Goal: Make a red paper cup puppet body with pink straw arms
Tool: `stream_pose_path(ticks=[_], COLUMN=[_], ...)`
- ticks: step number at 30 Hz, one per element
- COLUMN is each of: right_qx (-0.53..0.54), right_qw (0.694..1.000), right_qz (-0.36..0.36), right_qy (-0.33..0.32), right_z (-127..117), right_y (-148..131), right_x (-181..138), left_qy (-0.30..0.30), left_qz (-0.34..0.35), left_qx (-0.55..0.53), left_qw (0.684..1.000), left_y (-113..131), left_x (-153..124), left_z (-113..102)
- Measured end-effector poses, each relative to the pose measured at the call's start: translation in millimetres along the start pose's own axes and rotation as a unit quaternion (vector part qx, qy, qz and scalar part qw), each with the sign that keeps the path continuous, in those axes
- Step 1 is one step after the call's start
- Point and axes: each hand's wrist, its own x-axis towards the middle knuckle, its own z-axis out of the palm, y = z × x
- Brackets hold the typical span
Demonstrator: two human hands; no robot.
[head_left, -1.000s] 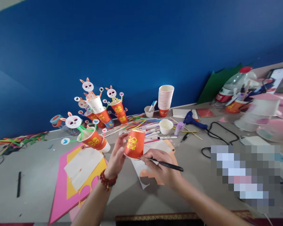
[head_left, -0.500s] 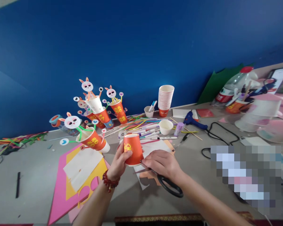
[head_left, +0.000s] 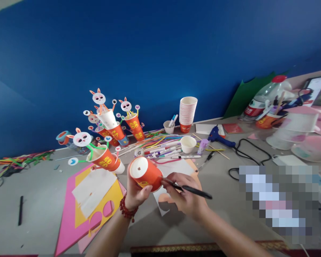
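My left hand [head_left: 137, 191] is wrapped round a red paper cup [head_left: 153, 174] with yellow print. The cup is tilted, its white base turned up toward me, and a small dark hole shows in that base. My right hand [head_left: 186, 196] is closed on scissors [head_left: 196, 191] with black handles. Their tip meets the cup's side near its lower right; whether it goes through the wall I cannot tell. Beneath both hands lie white and orange paper scraps [head_left: 164, 205]. Left of them, a decorated red cup [head_left: 104, 159] with a rabbit head leans over.
More rabbit cups [head_left: 133, 126] stand by the blue wall, near a stack of paper cups [head_left: 188, 112]. Markers [head_left: 171, 148] and a white cup [head_left: 188, 144] lie behind my hands. A blue glue gun [head_left: 219, 137] trails its cord rightward. Pink and yellow sheets [head_left: 66, 214] lie left.
The cup has tipped over so that its base now faces me. The scissors have turned and risen, with their tip against the cup's side.
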Motion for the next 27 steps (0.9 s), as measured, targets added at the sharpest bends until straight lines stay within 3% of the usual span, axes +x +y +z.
stream_pose_path(ticks=[5, 9, 12, 17, 22, 24, 27], right_qx=[0.01, -0.065, -0.077, 0.011, 0.063, 0.121, 0.256], right_qw=[0.995, 0.976, 0.965, 0.992, 0.997, 0.986, 0.939], right_qz=[-0.094, -0.208, -0.246, -0.118, 0.038, 0.115, 0.224], right_qy=[0.013, -0.02, -0.043, -0.035, 0.004, 0.018, 0.043], right_z=[1.0, -1.9, -4.3, -3.1, 6.4, 12.8, 21.5], right_y=[10.4, 27.3, 32.2, 15.6, 4.2, 4.9, 5.2], right_x=[-0.8, 1.5, 3.6, 2.8, -3.2, -4.8, -3.7], left_qy=[0.026, 0.002, -0.015, -0.002, 0.017, 0.021, 0.025], left_qz=[-0.052, -0.128, -0.138, -0.062, -0.002, 0.01, 0.007], left_qx=[-0.026, -0.031, -0.036, 0.011, 0.025, 0.027, 0.032], left_qw=[0.998, 0.991, 0.99, 0.998, 1.0, 0.999, 0.999], left_y=[8.6, 14.9, 15.6, 12.4, 12.9, 11.9, 8.2], left_x=[0.1, 3.5, 3.5, 1.3, 3.1, 3.0, 0.7], left_z=[3.2, 1.8, -2.2, -6.2, -3.3, -2.5, -2.8])
